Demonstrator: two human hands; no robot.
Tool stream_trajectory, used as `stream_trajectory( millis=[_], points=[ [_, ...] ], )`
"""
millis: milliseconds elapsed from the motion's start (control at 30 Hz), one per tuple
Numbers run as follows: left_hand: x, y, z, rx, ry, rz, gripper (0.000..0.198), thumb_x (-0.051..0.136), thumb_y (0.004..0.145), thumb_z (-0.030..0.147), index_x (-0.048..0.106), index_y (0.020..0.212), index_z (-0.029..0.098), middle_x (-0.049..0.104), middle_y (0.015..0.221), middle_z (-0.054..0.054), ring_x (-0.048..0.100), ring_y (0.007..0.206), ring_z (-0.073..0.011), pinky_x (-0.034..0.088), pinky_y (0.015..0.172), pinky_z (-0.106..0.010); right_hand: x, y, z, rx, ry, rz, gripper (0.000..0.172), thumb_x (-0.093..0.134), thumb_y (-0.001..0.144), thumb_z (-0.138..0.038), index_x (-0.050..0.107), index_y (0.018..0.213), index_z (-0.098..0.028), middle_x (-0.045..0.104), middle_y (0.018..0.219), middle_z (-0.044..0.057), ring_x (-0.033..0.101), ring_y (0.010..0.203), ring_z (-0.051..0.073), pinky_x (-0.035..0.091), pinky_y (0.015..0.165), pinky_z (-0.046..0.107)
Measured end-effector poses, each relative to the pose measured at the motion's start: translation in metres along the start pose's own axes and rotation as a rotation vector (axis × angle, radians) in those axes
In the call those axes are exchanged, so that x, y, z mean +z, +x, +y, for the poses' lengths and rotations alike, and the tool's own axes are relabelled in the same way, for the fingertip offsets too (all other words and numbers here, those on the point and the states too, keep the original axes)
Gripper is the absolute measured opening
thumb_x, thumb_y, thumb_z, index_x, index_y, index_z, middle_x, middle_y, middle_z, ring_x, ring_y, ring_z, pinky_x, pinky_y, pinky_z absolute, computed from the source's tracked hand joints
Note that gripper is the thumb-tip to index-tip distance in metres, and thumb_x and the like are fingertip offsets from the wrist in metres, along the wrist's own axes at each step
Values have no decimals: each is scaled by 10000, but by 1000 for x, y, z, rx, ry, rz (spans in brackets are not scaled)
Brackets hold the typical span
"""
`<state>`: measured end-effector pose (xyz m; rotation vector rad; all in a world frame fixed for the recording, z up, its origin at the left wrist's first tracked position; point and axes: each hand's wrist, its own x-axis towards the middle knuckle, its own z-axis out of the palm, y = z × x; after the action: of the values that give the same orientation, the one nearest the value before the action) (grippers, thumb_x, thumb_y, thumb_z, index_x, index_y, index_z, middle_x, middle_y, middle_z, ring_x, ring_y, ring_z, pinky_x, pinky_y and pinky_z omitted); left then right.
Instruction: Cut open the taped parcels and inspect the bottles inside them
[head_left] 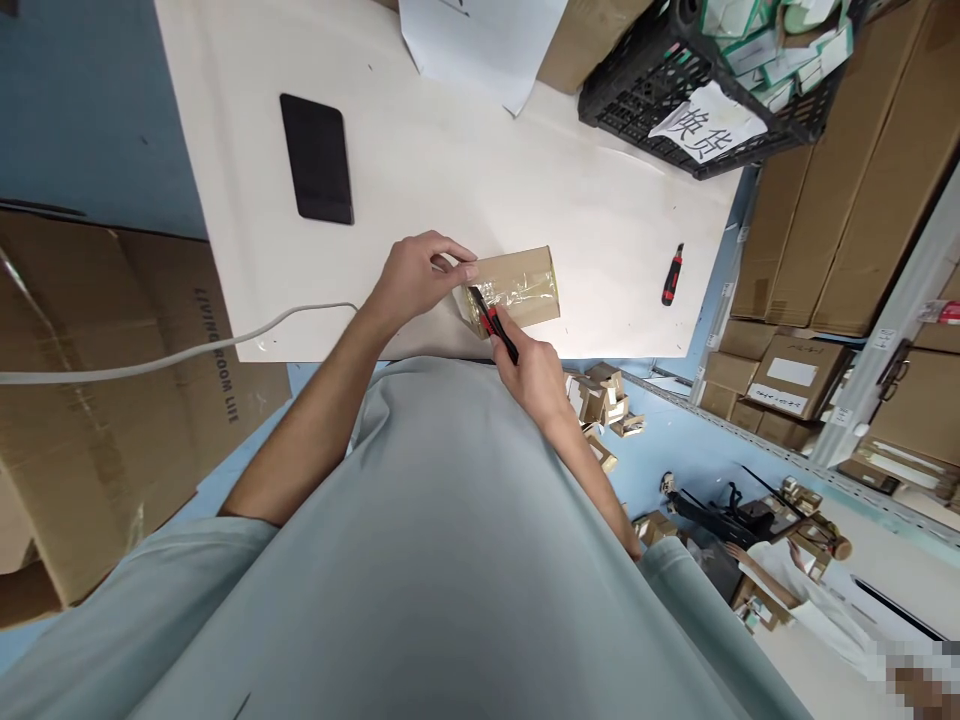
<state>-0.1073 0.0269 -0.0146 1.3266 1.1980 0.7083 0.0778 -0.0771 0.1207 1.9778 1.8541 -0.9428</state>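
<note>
A small brown cardboard box (525,270) with shiny clear tape across it lies near the front edge of the white table. My left hand (426,275) is at its left end, thumb and fingertips pressed on the upper left corner. In my right hand (531,372) is a black and red utility knife (499,325), its tip angled up and left against the taped left end of the box. Whether the blade has cut the tape cannot be made out.
A black tablet (317,158) and a white cable (300,309) lie left on the table (465,170). A second red and black knife (673,275) is at right. A black crate (645,100) stands at the back right. Another person (806,590) is at lower right.
</note>
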Motion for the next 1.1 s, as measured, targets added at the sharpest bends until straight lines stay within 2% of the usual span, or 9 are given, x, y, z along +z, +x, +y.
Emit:
stream_trajectory(
  millis=[233, 400, 633, 833, 1100],
  points=[
    [4, -4, 13, -41, 30, 36, 200, 889, 869, 359, 854, 1028, 242, 844, 1149, -52, 776, 932, -226, 662, 980, -429, -12, -2, -17, 61, -137, -39, 638, 390, 1219, -331, 377, 1847, -223, 890, 1155, 121, 825, 1039, 321, 599, 965, 382],
    [8, -3, 9, -63, 24, 68, 218, 906, 855, 376, 846, 1016, 243, 839, 1133, -46, 770, 931, -219, 664, 964, -421, -21, 1, -28, 87, -174, -97, 625, 388, 1224, -313, 372, 1844, -234, 877, 1211, 138, 815, 1059, 329, 609, 965, 405],
    [15, -11, 9, -90, 40, 89, 177, 903, 851, 311, 849, 1004, 241, 837, 1111, -46, 777, 946, -235, 673, 970, -456, -22, -7, -38, 145, -175, -201, 633, 322, 1242, -315, 278, 1868, -229, 857, 1233, 168, 824, 1105, 326, 627, 977, 430],
    [16, -12, 10, -101, 66, 119, 154, 897, 859, 286, 850, 995, 231, 843, 1130, -47, 769, 926, -220, 672, 981, -462, -17, -18, -28, 138, -195, -233, 636, 337, 1239, -320, 272, 1866, -239, 854, 1237, 168, 835, 1092, 320, 643, 945, 415],
    [19, -15, 11, -120, 84, 158, 148, 920, 848, 288, 863, 975, 236, 856, 1122, -51, 774, 904, -218, 669, 953, -440, -6, -26, -3, -11, -148, -304, 650, 364, 1223, -288, 301, 1870, -304, 859, 1294, 126, 824, 1137, 306, 630, 960, 395]
  ],
)
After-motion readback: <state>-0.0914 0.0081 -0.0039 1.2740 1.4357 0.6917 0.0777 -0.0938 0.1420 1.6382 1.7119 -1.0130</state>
